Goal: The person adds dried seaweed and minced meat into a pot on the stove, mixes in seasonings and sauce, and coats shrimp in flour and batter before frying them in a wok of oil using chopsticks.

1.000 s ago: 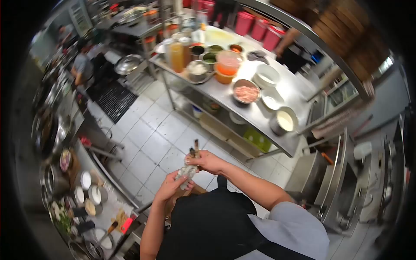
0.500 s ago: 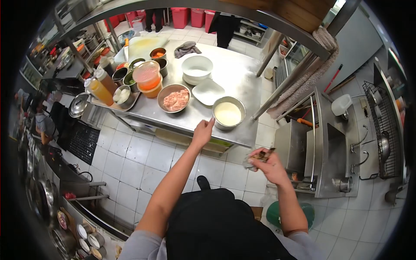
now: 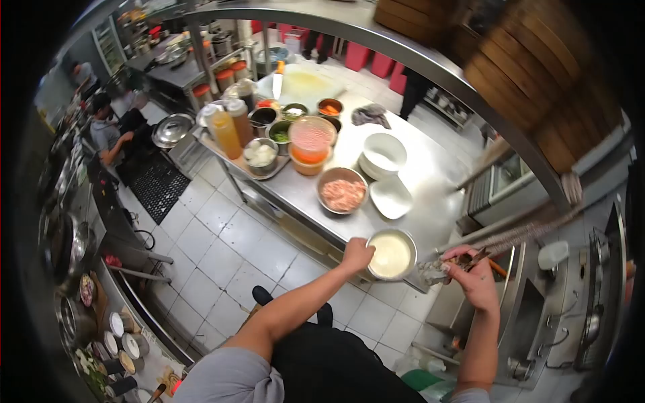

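My left hand is closed on the near-left rim of a metal bowl of smooth cream-coloured liquid. This bowl is at the front right corner of the steel table, overlapping the edge; whether it rests there or is lifted cannot be told. To the right of it, my right hand pinches a crumpled grey and brown piece with a dark tip, its kind unclear. Behind the cream bowl are a bowl of pink minced meat, a white square dish and a white round bowl.
On the steel table, tubs, sauce bottles and a container of white pieces crowd the left. A knife lies on a cutting board. A steel upright and shelf with wooden steamers stand right. Other people are beyond.
My view has turned left, shifting the table rightward in the picture. My left hand now grips the cream bowl's rim, and the bowl sits nearer the edge. My right hand has risen beside it.
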Demonstrator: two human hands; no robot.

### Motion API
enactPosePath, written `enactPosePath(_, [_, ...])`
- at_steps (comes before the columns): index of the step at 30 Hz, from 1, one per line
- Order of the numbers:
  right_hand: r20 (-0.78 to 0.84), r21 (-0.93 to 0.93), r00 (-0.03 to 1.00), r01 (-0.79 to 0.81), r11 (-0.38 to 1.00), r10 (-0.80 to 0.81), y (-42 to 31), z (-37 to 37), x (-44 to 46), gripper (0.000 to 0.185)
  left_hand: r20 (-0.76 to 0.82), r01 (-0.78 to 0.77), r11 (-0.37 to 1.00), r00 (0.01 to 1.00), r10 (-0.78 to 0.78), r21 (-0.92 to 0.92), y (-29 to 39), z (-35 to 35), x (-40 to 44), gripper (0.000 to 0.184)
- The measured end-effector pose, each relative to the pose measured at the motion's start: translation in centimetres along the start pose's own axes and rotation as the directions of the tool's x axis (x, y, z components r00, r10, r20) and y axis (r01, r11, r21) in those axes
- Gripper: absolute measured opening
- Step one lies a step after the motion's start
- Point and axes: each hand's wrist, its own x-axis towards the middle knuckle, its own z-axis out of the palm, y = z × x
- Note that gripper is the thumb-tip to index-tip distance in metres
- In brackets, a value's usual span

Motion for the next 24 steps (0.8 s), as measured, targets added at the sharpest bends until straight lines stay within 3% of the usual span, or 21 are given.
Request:
enactPosePath(5, [0.123, -0.076, 0.986, 0.121, 0.99, -0.111, -5.3, 6.7, 9.3, 0.014, 0.042, 0.071, 0.992, 0.997, -0.067, -0.107, -1.4, -12.3, -5.0, 0.023])
enactPosePath(9, [0.167, -0.076, 0.952, 0.271, 0.96, -0.256, -7.6, 13.0, 19.4, 0.016, -0.045, 0.109, 0.992, 0.993, -0.112, -0.063, -4.2, -22.1, -7.6, 0.021])
enactPosePath(11, [0.126, -0.027, 0.922, 0.373, 0.928, -0.367, -8.9, 16.5, 24.9, 0.016, -0.206, 0.091, 0.976, 0.97, -0.132, -0.198, -5.5, -26.6, -9.0, 0.023])
enactPosePath(13, [0.125, -0.035, 0.929, 0.354, 0.935, -0.347, -10.6, 19.5, 30.5, 0.018, -0.276, 0.109, 0.957, 0.943, -0.185, -0.271, -6.5, -31.2, -9.9, 0.024])
enactPosePath(18, [0.08, 0.022, 0.867, 0.491, 0.871, -0.491, -13.8, 26.9, 44.0, 0.019, -0.526, 0.12, 0.952, 0.81, -0.258, -0.282, -10.0, -40.1, -11.5, 0.024])
enactPosePath(21, [0.137, -0.149, 0.854, 0.519, 0.842, -0.502, -15.8, 30.2, 50.5, 0.02, -0.641, 0.137, 0.931, 0.692, -0.333, -0.337, -11.4, -43.8, -11.9, 0.02])
enactPosePath(24, [0.175, -0.031, 0.842, 0.523, 0.852, -0.511, -14.4, 33.2, 59.4, 0.02, -0.723, 0.16, 0.931, 0.591, -0.357, -0.328, -13.9, -46.6, -11.9, 0.011])
